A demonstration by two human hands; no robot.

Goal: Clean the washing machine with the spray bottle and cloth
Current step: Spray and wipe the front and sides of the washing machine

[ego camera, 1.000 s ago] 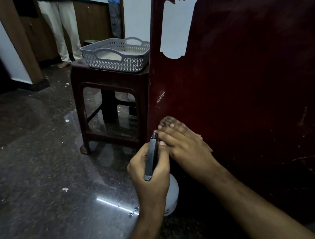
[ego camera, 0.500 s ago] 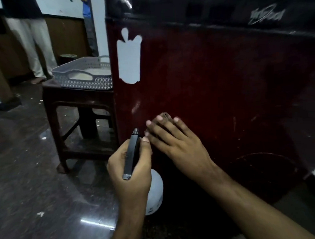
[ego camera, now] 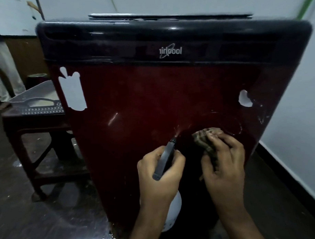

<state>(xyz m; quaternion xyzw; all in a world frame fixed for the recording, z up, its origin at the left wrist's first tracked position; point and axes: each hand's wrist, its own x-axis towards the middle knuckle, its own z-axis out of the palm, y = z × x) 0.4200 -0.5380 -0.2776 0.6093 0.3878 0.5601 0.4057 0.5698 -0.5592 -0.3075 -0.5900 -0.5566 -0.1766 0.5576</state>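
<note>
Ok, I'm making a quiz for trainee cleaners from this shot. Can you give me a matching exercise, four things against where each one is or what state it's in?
Things:
1. spray bottle
2. cloth
3. basket
4. white sticker

Places or states:
A. on the stool to the left
B. in the left hand, nozzle misting
C. stuck on the washing machine panel, upper left
D. pressed to the panel under the right hand

Pairs: 1-B, 2-D, 3-A, 4-C

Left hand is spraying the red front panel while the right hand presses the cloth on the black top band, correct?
Not quite. In the head view the right hand presses the cloth on the red front panel, beside the spray, not on the black top band. The left hand does hold the spray bottle, spraying.
</note>
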